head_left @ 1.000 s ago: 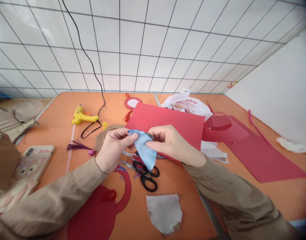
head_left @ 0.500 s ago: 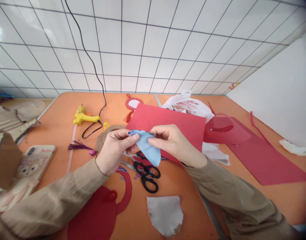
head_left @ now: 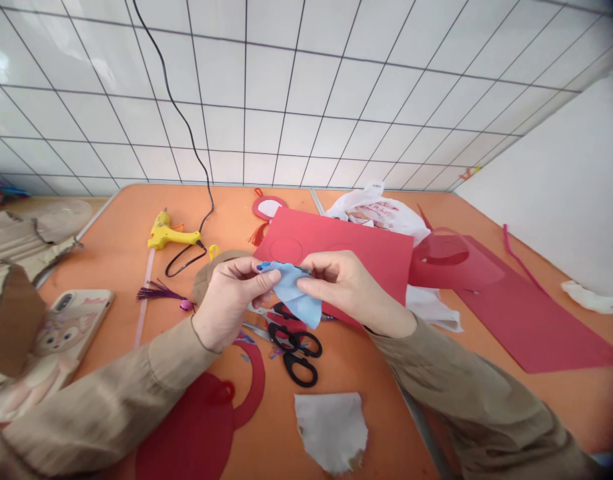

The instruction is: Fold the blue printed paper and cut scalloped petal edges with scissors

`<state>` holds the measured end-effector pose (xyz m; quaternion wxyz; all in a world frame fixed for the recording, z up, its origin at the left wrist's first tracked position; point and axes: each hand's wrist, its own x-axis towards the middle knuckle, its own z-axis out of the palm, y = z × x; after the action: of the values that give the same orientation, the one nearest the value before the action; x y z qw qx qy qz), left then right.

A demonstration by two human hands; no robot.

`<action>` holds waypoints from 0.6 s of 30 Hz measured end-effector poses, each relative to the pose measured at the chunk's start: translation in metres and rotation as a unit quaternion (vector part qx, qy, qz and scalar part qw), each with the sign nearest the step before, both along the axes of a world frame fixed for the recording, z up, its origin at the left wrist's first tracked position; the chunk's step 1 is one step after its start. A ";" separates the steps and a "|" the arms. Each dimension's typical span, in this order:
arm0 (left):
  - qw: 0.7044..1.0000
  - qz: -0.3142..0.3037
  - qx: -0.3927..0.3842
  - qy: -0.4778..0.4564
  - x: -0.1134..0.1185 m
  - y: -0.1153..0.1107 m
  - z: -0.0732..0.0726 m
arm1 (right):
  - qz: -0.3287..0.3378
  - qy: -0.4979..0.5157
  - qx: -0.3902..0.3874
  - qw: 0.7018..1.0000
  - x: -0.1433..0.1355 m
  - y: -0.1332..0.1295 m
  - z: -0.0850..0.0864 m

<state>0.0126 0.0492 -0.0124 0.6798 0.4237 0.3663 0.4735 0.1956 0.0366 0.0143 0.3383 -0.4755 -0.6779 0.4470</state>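
A light blue piece of cloth or paper (head_left: 299, 297) with a darker blue upper edge is held up over the table, its pointed lower end hanging down. My left hand (head_left: 236, 293) pinches its left side between thumb and fingers. On the right side, my right hand (head_left: 349, 287) grips it the same way. Below the piece lie black-handled scissors (head_left: 300, 369), more than one pair, overlapping. Small blue and purple scraps (head_left: 281, 351) are scattered beside the blades. Nearer to me rests a whitish scrap of cloth (head_left: 332, 430) with a ragged edge.
Red sheets (head_left: 386, 253) cover the middle, with another red sheet (head_left: 526, 320) at right. A yellow glue gun (head_left: 173, 235) with a black cord (head_left: 191, 133) lies at back left. A phone (head_left: 73, 327), cardboard (head_left: 11, 320), a purple tassel (head_left: 159, 291) and a plastic bag (head_left: 376, 210) surround the hands.
Both hands keep their pinch in nearly the same place. The hanging tip of the light blue piece has folded or shifted slightly upward.
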 end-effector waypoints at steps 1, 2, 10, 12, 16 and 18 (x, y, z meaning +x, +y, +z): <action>1.000 0.000 -0.001 -0.002 0.000 0.000 0.000 | -0.001 0.000 -0.001 1.000 0.000 0.000 0.000; 1.000 -0.001 -0.003 -0.004 0.000 0.000 0.000 | -0.003 0.000 0.000 1.000 0.000 0.000 -0.001; 0.999 -0.021 -0.040 -0.024 -0.002 -0.001 0.003 | -0.005 0.006 0.007 1.000 0.001 0.001 -0.002; 0.999 -0.020 -0.041 -0.022 -0.002 0.000 0.004 | -0.006 0.009 0.004 1.000 0.001 0.001 -0.001; 0.999 -0.028 -0.040 -0.016 -0.002 0.002 0.001 | -0.008 0.005 0.007 1.000 0.001 0.001 0.000; 0.998 -0.048 -0.041 -0.011 -0.002 0.002 -0.002 | -0.009 0.002 0.008 1.000 0.002 0.001 0.000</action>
<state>0.0103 0.0512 -0.0148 0.7227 0.4076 0.3566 0.4294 0.1973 0.0378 0.0145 0.3477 -0.4781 -0.6760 0.4398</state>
